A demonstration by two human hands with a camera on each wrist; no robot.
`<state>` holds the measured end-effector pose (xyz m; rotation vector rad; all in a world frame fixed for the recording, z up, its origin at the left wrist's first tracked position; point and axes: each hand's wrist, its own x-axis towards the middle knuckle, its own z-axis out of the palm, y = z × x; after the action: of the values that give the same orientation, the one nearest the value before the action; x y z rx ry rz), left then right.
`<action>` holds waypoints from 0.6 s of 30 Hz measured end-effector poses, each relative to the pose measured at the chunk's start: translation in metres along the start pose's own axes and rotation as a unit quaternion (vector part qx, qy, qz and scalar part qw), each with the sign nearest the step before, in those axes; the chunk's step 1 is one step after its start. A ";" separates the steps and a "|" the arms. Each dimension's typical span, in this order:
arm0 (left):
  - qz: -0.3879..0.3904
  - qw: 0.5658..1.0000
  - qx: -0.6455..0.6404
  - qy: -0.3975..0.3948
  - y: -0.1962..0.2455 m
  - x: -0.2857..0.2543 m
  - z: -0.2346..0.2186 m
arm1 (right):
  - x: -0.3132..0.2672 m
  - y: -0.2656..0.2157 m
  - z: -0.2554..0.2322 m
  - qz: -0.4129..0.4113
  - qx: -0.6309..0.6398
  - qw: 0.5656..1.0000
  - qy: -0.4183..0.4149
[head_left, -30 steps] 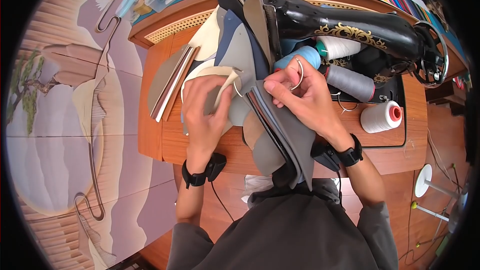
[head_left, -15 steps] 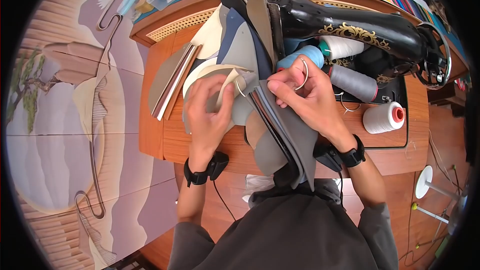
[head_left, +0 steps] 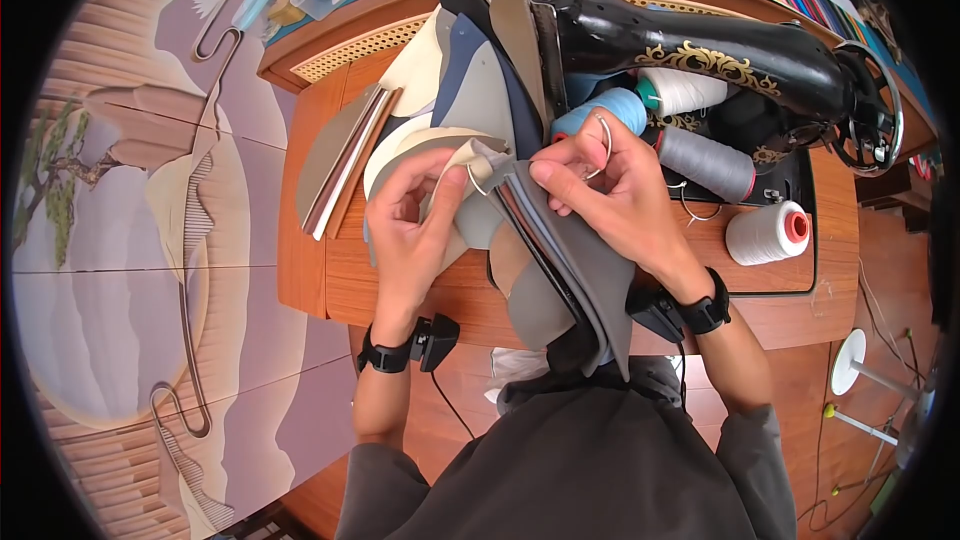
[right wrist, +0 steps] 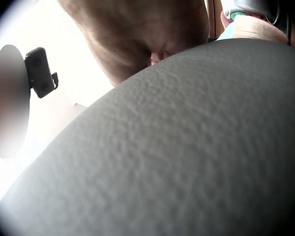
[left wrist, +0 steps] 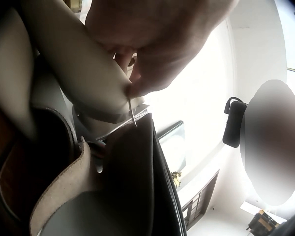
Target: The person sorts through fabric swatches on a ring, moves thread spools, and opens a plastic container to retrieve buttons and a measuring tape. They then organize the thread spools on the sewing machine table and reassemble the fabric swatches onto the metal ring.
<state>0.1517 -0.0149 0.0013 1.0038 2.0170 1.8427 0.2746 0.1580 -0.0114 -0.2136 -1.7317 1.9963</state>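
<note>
The left hand point(head_left: 405, 230) pinches a cream swatch point(head_left: 466, 156) between thumb and fingers, beside a short curved piece of metal point(head_left: 474, 181). Just right of it, the right hand point(head_left: 625, 200) pinches the top of a bundle of grey swatches point(head_left: 585, 250), a curved metal ring point(head_left: 606, 145) rising from its fingers. In the left wrist view, thin metal point(left wrist: 132, 111) runs from the fingertips of the left hand point(left wrist: 160, 42) to a dark swatch point(left wrist: 132, 162). A grey grained swatch point(right wrist: 162, 137) fills much of the right wrist view, partly hiding the right hand point(right wrist: 147, 37).
A black sewing machine point(head_left: 690, 45) stands behind, with thread cones point(head_left: 705, 165) under its arm. A white cone point(head_left: 768, 234) lies at the right. More swatches point(head_left: 470, 75) are spread behind the hands, strips point(head_left: 350, 168) at the left of the wooden table point(head_left: 345, 285).
The left hand has shifted slightly left since half a second ago, its wrist turned a little and its fingers drawn closer to the cream swatch. The right hand has barely moved.
</note>
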 end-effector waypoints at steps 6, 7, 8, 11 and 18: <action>-0.012 1.000 -0.007 -0.003 0.001 -0.002 0.001 | 0.002 -0.003 -0.002 0.019 0.028 0.999 -0.006; 0.025 0.999 0.048 -0.008 -0.001 -0.002 0.000 | 0.002 -0.003 -0.003 0.019 0.028 0.999 -0.006; 0.062 0.993 0.102 -0.013 -0.002 -0.003 -0.001 | 0.003 -0.002 -0.004 0.028 0.054 0.998 -0.006; 0.186 0.964 0.186 -0.047 0.004 0.002 0.000 | 0.003 -0.003 -0.005 0.038 0.075 0.996 0.001; 0.284 0.904 0.318 -0.034 0.008 -0.002 -0.005 | -0.006 -0.005 0.006 -0.046 0.015 0.998 0.032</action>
<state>0.1528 -0.0205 0.0093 1.9770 2.5275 1.3009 0.2784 0.1505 -0.0065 -0.1820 -1.6405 1.9279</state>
